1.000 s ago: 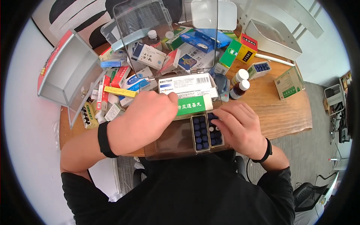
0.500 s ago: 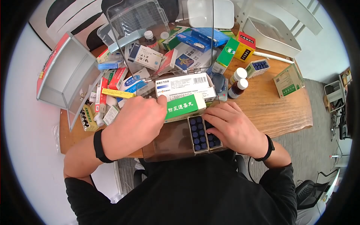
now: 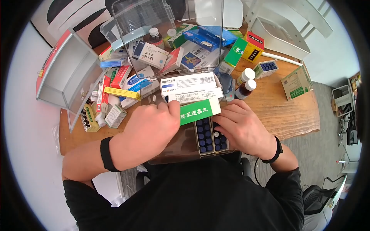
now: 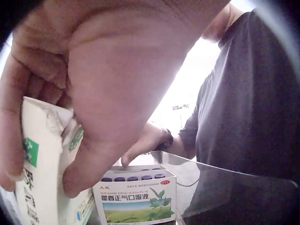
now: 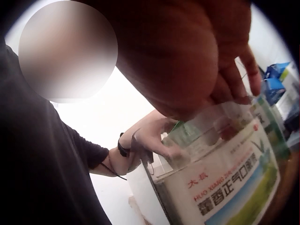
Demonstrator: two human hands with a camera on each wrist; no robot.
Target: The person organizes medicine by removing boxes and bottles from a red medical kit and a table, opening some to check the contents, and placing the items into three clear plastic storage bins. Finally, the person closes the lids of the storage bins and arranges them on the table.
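My left hand [image 3: 144,133] grips the near end of a slim green-and-white medicine box [image 3: 196,112], thumb on one side and fingers on the other. The box slants over the far ends of two open cartons of blue-capped vials. These cartons, the left vial carton [image 3: 205,140] and the right vial carton [image 3: 221,144], stand side by side in a clear plastic case [image 3: 169,154] with its lid raised. Bent fingers of my right hand [image 3: 244,125] hold the right vial carton at its upper edge. In the right wrist view, the carton's printed side [image 5: 239,187] shows below that hand.
White medicine boxes [image 3: 190,85] lie behind the green one. To their right stand two capped bottles [image 3: 245,89], another vial carton [image 3: 266,69] and a green-and-tan box [image 3: 296,84]. Mixed boxes cover the table's left. A grey-white case [image 3: 58,73] stands open at far left.
My left hand drew the green box slightly left, then brought it back right and over the vial cartons. My right hand has stayed at the right carton, its fingers shifting a little.
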